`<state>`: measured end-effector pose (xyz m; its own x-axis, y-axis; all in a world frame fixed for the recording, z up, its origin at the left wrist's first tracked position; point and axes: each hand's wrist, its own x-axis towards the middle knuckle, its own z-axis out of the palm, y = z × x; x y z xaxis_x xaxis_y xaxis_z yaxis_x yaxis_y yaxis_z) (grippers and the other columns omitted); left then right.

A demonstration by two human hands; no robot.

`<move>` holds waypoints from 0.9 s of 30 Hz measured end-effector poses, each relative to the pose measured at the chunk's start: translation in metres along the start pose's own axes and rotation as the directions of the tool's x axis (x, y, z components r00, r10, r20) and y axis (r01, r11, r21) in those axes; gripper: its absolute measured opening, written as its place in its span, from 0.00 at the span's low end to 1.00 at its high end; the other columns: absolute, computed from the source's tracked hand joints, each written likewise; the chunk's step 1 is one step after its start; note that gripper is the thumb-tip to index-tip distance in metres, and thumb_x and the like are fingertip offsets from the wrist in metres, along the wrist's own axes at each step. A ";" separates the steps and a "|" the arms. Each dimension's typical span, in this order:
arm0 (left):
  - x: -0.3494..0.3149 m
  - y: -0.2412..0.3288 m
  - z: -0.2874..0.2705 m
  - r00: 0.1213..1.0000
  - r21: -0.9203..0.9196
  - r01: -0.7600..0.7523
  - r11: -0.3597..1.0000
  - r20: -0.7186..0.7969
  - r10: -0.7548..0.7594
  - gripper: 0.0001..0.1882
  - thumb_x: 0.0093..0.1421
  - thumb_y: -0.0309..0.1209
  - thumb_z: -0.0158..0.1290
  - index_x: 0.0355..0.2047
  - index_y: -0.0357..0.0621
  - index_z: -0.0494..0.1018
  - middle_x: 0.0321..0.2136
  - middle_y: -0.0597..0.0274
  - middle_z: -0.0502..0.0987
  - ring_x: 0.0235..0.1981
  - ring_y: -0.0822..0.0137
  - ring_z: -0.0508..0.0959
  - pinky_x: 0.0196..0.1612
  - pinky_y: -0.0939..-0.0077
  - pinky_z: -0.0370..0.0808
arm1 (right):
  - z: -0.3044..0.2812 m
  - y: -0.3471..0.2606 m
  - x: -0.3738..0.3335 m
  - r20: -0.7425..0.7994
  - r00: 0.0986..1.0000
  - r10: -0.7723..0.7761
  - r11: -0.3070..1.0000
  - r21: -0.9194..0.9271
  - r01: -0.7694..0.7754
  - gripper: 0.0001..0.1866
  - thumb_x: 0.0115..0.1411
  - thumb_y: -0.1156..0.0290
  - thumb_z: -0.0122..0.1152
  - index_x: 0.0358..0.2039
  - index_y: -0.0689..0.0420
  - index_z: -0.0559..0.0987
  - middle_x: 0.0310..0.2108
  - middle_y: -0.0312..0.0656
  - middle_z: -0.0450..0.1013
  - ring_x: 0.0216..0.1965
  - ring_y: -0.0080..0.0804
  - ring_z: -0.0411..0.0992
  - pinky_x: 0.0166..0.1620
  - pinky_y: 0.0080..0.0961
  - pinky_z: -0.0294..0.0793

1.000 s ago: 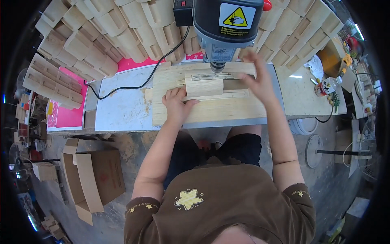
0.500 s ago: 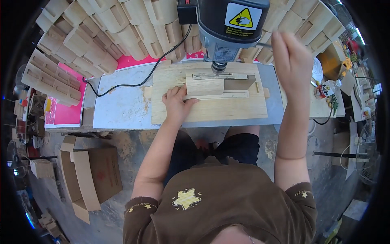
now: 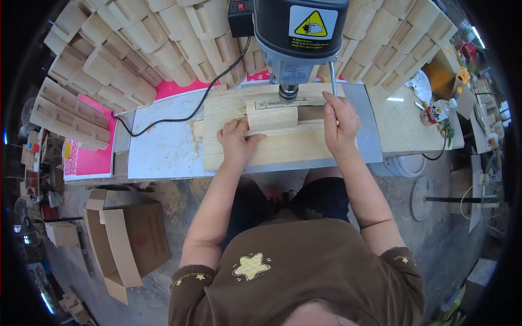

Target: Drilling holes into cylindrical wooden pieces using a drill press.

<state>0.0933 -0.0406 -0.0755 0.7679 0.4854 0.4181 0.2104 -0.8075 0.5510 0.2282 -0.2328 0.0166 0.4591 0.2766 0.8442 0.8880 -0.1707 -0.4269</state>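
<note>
A drill press (image 3: 296, 32) stands at the back of the bench, its chuck (image 3: 287, 93) right over a pale wooden block (image 3: 272, 117) with a rounded face and a slot along its back edge. The block lies in a jig on a flat wooden board (image 3: 304, 151). At the block's left end, my left hand (image 3: 237, 142) holds it, fingers curled on the end and thumb stretched along the front. My right hand (image 3: 341, 122) is closed round the lower end of the drill press's metal feed lever (image 3: 333, 79), right of the block. Whether the bit is inside the wood is hidden.
Stacks of similar slotted wooden blocks (image 3: 125, 70) line the back on both sides. A black cable (image 3: 201, 100) curves over the bench's left part. A plastic bottle (image 3: 439, 111) stands at the right. An open cardboard box (image 3: 122, 242) sits on the floor at the left.
My right hand has come down and to the left, swinging the feed lever downward, and the chuck sits lower. My left hand stays at the block's left end. The view has shifted slightly.
</note>
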 end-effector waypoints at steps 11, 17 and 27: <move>0.005 0.030 0.016 1.000 0.041 -0.020 0.999 -0.002 0.020 0.30 0.38 0.43 0.65 0.43 0.49 0.74 0.30 0.67 0.72 0.39 0.63 0.69 0.45 0.60 0.56 | -0.003 -0.011 0.183 0.091 0.993 0.079 0.943 -0.329 -0.045 0.16 0.59 0.64 0.47 0.26 0.64 0.73 0.24 0.56 0.70 0.30 0.52 0.70 0.34 0.37 0.68; 0.007 0.034 0.020 1.000 0.013 -0.025 1.000 0.010 0.025 0.28 0.40 0.43 0.64 0.43 0.49 0.75 0.30 0.66 0.72 0.38 0.62 0.69 0.45 0.61 0.56 | -0.015 -0.009 0.184 0.170 0.982 0.087 0.976 -0.214 -0.049 0.18 0.57 0.62 0.47 0.24 0.66 0.74 0.25 0.58 0.70 0.31 0.52 0.71 0.34 0.40 0.68; 0.003 0.033 0.019 0.999 0.015 -0.025 1.000 0.024 0.025 0.29 0.40 0.43 0.64 0.44 0.48 0.75 0.30 0.65 0.72 0.39 0.62 0.70 0.44 0.62 0.55 | -0.037 -0.041 0.050 0.081 0.991 0.110 0.994 -0.007 -0.109 0.04 0.53 0.76 0.55 0.29 0.59 0.78 0.17 0.41 0.69 0.16 0.34 0.67 0.23 0.27 0.64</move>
<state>0.1144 -0.0719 -0.0699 0.7871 0.4573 0.4141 0.2001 -0.8242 0.5298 0.2138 -0.2469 0.0878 0.5542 0.3317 0.7635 0.8323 -0.2067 -0.5143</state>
